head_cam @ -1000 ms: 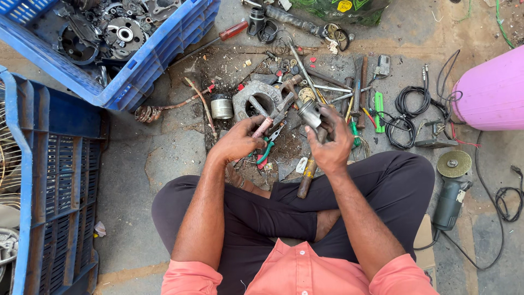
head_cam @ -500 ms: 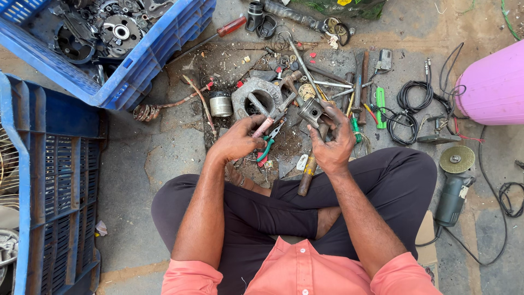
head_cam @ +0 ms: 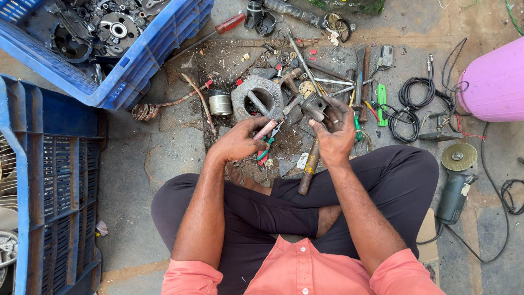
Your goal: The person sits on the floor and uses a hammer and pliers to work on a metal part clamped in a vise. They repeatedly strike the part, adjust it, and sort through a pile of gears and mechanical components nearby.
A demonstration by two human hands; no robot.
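I sit cross-legged on a concrete floor. My left hand [head_cam: 238, 141] grips a pair of pliers [head_cam: 271, 131] with reddish handles, their jaws pointing up and right toward a small grey metal piston part [head_cam: 315, 105]. My right hand [head_cam: 334, 134] holds that metal part from the right side, fingers wrapped around it. A hammer with a worn wooden handle [head_cam: 309, 167] lies on the floor just below my hands, against my leg. A grey metal ring-shaped casting [head_cam: 257, 97] rests on the floor just beyond my left hand.
A blue crate [head_cam: 136, 65] of engine parts stands at the upper left, another blue crate [head_cam: 54, 186] at the left. A pink drum [head_cam: 494, 82] is at the right, an angle grinder [head_cam: 454, 186] below it. Screwdrivers, cables and small tools lie scattered ahead.
Both hands keep their grip on the pliers and the metal part; the pliers have shifted slightly against the part. The view has drifted a little.
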